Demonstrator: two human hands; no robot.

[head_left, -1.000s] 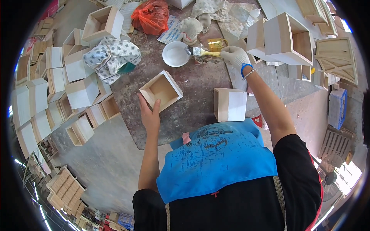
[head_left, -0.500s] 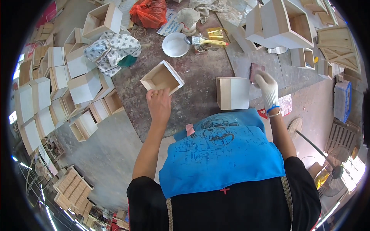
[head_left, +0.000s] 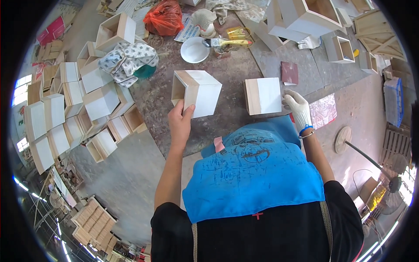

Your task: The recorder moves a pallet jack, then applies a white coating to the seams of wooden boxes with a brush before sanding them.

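My bare left hand (head_left: 179, 124) grips the near-left edge of a small open wooden box (head_left: 198, 89), thumb outside and fingers at the rim. This box has white outer faces and a bare wood band along its open edge; its opening is turned to the left. A second box (head_left: 264, 96), white with a bare wood band, sits to its right on the worktable (head_left: 227, 122). Just right of that box is my right hand (head_left: 297, 107) in a white knit glove, fingers loosely bent and apart, nothing seen in them. Beyond it lies a dark red-brown sheet, apparently sandpaper (head_left: 289, 73).
A white bowl (head_left: 195, 50), a paintbrush (head_left: 227, 42) and a red plastic bag (head_left: 163, 17) stand at the back. Patterned cloth (head_left: 128, 61) lies beside stacked boxes (head_left: 102, 100) at the left. More boxes (head_left: 305, 17) stand back right; a fan (head_left: 394, 184) is at the right.
The left-hand box has been turned, so its opening faces left and a white side shows. My right hand has moved nearer, away from the red-brown sheet, which stays on the table.
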